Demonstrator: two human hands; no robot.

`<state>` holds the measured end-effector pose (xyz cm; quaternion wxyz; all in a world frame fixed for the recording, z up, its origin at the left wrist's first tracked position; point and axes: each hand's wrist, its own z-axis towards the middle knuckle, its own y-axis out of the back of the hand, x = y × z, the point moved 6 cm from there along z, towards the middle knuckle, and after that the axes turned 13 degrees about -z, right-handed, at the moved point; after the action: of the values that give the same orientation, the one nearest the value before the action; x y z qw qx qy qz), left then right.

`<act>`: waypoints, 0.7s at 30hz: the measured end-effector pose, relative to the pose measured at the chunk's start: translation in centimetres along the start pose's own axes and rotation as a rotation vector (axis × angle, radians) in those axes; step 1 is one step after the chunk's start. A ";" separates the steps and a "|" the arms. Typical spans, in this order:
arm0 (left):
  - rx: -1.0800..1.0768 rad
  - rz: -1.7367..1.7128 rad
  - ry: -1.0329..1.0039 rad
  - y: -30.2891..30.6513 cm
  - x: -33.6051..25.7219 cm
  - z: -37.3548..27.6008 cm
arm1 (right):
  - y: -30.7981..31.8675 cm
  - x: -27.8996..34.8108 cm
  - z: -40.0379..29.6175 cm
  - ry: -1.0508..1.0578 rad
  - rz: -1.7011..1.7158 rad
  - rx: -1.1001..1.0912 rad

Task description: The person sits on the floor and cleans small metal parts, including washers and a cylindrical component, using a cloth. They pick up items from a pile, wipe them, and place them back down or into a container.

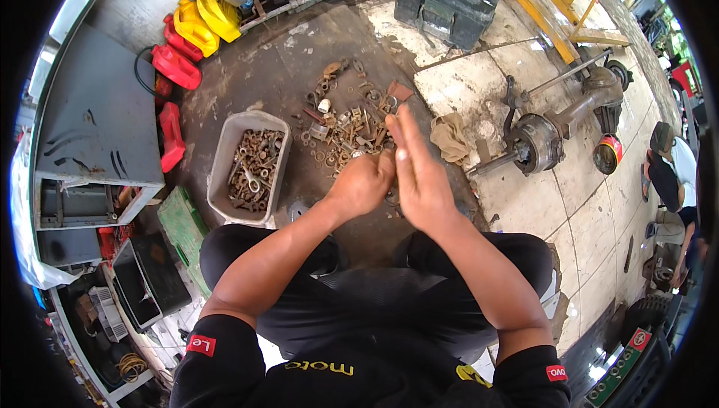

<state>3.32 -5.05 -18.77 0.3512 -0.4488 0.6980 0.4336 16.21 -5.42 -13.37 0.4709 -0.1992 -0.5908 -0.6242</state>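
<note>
My left hand (362, 183) is closed, thumb up, at the middle of the view, above the near edge of a spread of loose rusty bolts, nuts and washers (359, 130). My right hand (421, 178) is beside it, palm turned towards it, fingers straight and pointing away from me. The two hands meet or nearly meet; whether anything is between them is hidden. To the left stands a grey plastic bin (216, 183) full of rusty bolts and nuts, with a wrench (253, 182) lying on top.
A crumpled tan cloth (451, 138) and an axle assembly (536, 141) lie on the right. A black toolbox (449, 1) stands at the back. Red and yellow plastic containers (196, 26) line the left, near a grey metal cabinet (101, 121). A person (671, 178) is at the far right.
</note>
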 end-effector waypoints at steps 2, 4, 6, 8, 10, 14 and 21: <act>0.050 -0.050 -0.015 -0.8 -0.3 -0.2 | 0.2 -1.8 0.6 -0.072 0.119 -0.043; -0.068 -0.210 0.079 0.9 0.8 1.3 | 0.8 -0.5 0.6 0.029 0.095 -0.066; -0.172 -0.268 0.071 2.5 1.2 2.3 | 0.9 1.3 -0.1 0.066 0.088 -0.032; -0.126 -0.142 -0.019 1.1 0.3 1.7 | 0.4 0.8 -0.4 0.145 -0.081 -0.048; -0.026 -0.001 0.061 -0.1 0.3 0.4 | 0.1 0.5 -0.1 0.081 -0.013 -0.023; -0.047 -0.079 0.139 0.2 0.1 0.7 | 1.1 -1.2 0.7 -0.123 0.149 -0.029; 0.067 -0.003 0.067 -0.6 0.2 0.1 | -0.1 -0.5 0.0 -0.015 0.043 -0.003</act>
<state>3.86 -5.14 -19.13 0.3432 -0.4520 0.7228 0.3943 16.41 -5.29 -13.80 0.4794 -0.2171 -0.5891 -0.6132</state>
